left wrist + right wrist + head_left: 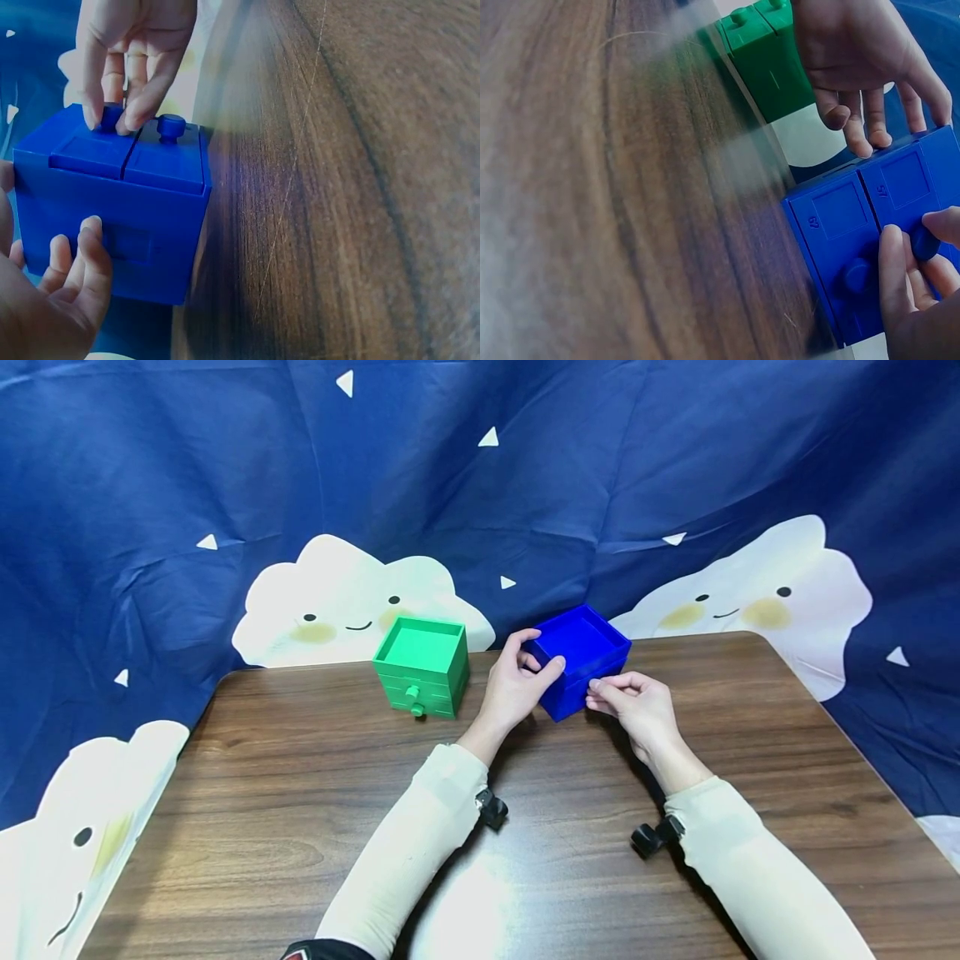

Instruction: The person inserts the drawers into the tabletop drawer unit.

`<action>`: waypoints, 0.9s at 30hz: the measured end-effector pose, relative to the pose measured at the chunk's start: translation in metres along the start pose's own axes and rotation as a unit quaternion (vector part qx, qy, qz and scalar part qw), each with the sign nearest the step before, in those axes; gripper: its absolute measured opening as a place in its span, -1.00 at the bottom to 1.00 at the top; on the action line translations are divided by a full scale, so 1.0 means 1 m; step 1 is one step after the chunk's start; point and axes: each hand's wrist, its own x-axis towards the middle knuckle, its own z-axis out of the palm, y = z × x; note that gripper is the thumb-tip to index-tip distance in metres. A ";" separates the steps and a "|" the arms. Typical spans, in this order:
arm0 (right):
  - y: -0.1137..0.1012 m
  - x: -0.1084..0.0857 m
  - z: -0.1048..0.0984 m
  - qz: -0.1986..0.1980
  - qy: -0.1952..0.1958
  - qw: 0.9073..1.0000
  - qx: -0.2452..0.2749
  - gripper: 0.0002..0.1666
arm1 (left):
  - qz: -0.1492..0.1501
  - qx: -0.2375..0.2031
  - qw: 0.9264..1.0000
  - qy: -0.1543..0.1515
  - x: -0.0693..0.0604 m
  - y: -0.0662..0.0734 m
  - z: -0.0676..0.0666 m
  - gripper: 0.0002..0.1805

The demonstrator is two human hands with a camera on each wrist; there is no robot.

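A small blue drawer box (583, 639) with a tray-like recessed top stands near the table's back edge, turned at an angle. My left hand (513, 685) holds it by the left side, thumb at the top rim and fingers against the side wall. At the front, my right hand (645, 710) pinches the upper drawer's round knob (925, 244) between thumb and fingers. Below that drawer, the lower drawer's knob (859, 276) is untouched. Both drawer fronts look flush with the box in the right wrist view.
A green drawer box (422, 652) with two knobs stands left of the blue one. Both are on a brown wooden table (315, 793). Behind hangs a dark blue cloth (420, 468) printed with white clouds.
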 end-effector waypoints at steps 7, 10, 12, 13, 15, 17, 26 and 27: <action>-0.002 0.002 0.000 0.011 0.000 1.000 -0.006 -0.79 | 0.004 -0.007 1.000 0.002 0.000 0.000 0.000 -0.37; -0.002 0.002 -0.001 0.016 -0.009 1.000 0.000 -0.84 | 0.007 -0.004 1.000 0.003 0.000 0.001 0.000 -0.37; -0.002 0.002 -0.003 0.023 -0.016 1.000 0.008 -0.87 | 0.005 -0.002 1.000 0.002 0.000 0.000 0.000 -0.37; -0.002 0.001 -0.005 0.026 -0.020 0.999 0.011 -0.90 | 0.004 -0.001 1.000 0.001 0.001 0.000 0.000 -0.37; -0.002 -0.001 -0.007 0.032 -0.030 0.999 0.017 -0.93 | 0.003 -0.002 1.000 -0.001 0.000 0.000 0.000 -0.37; -0.002 -0.004 -0.010 0.035 -0.041 0.998 0.022 -0.90 | 0.005 -0.008 1.000 -0.005 0.000 0.000 0.000 -0.38; -0.008 -0.019 -0.020 0.042 -0.063 0.995 0.071 -0.76 | -0.002 -0.066 0.997 -0.041 0.001 -0.003 -0.010 -0.36; -0.010 -0.021 -0.021 0.045 -0.064 0.994 0.082 -0.75 | -0.006 -0.070 0.997 -0.042 0.000 -0.003 -0.012 -0.37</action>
